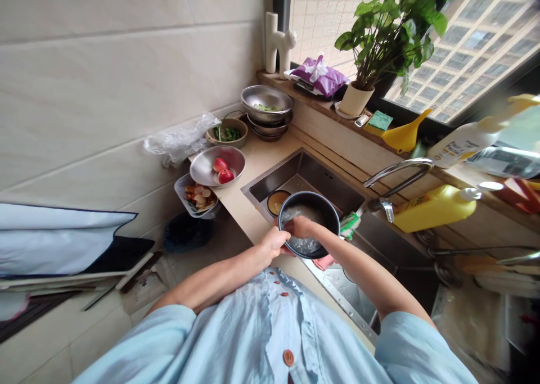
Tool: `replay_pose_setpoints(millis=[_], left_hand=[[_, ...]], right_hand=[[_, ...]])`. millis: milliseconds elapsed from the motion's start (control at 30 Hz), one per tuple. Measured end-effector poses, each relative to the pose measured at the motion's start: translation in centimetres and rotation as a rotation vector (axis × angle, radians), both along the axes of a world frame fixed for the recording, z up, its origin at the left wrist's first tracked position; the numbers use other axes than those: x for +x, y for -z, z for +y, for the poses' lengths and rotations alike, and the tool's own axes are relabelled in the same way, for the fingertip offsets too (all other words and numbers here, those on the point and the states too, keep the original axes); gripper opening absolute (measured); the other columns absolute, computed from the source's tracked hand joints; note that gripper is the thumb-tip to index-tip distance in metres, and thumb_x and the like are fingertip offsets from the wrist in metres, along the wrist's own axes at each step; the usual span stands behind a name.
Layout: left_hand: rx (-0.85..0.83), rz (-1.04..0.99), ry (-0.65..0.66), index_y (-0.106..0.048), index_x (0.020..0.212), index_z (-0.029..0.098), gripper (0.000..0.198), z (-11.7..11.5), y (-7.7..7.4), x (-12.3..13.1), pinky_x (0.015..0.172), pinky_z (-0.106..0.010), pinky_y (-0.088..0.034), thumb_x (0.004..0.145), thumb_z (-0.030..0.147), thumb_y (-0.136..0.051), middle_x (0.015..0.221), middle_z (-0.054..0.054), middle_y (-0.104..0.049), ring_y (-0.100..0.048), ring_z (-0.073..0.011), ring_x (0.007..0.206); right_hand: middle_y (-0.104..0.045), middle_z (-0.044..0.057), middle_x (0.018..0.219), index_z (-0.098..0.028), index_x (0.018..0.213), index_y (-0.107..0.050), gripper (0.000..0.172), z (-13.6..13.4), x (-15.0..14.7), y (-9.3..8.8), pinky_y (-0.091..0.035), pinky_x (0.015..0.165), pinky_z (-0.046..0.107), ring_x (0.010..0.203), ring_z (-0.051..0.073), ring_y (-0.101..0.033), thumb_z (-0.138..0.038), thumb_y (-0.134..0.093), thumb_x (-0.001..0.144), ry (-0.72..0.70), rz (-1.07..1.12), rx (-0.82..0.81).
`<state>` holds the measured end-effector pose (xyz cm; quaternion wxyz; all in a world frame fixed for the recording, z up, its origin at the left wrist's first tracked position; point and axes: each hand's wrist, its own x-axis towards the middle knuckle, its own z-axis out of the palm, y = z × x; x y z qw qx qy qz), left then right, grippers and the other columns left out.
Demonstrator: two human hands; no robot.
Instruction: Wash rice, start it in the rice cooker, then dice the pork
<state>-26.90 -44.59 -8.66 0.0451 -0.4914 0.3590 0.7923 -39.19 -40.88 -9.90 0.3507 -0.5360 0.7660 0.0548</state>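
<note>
A black pot (327, 207) holding water and white rice sits over the steel sink (312, 173). My left hand (274, 242) is closed on the pot's near rim. My right hand (300, 226) is inside the pot, down in the wet rice; its fingers curl and are partly hidden by the water.
A faucet (396, 173) arches over the sink's right side. On the counter to the left stand a steel bowl with tomatoes (217, 167), a tray of cut vegetables (198, 197), a bowl of greens (228, 132) and stacked steel bowls (266, 105). A yellow bottle (434, 208) lies right. A potted plant (379, 41) stands on the sill.
</note>
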Motion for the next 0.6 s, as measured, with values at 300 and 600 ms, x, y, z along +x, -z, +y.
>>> replay_pose_setpoints(millis=[300, 600], left_hand=[[-0.006, 0.012, 0.018, -0.054, 0.079, 0.011, 0.031, -0.4, 0.2, 0.2, 0.059, -0.041, -0.057, 0.052, 0.0, -0.045, 0.048, 0.001, -0.057, -0.061, -0.0181, 0.047], [-0.005, -0.006, 0.036, -0.056, 0.082, 0.009, 0.031, -0.4, 0.4, 0.1, 0.063, -0.041, -0.057, 0.054, -0.001, -0.047, 0.054, -0.001, -0.059, -0.063, -0.019, 0.053]], right_hand=[[-0.058, 0.008, 0.116, -0.015, 0.119, -0.054, 0.036, 1.3, -1.0, 2.1, -0.051, 0.083, 0.04, 0.097, 0.019, -0.059, -0.037, -0.054, 0.09, 0.162, 0.026, 0.115], [-0.066, 0.003, 0.079, -0.014, 0.095, -0.066, 0.017, 1.1, 2.3, 2.3, -0.044, 0.061, 0.022, 0.071, 0.014, -0.061, -0.014, -0.057, 0.08, 0.218, -0.372, 0.143]])
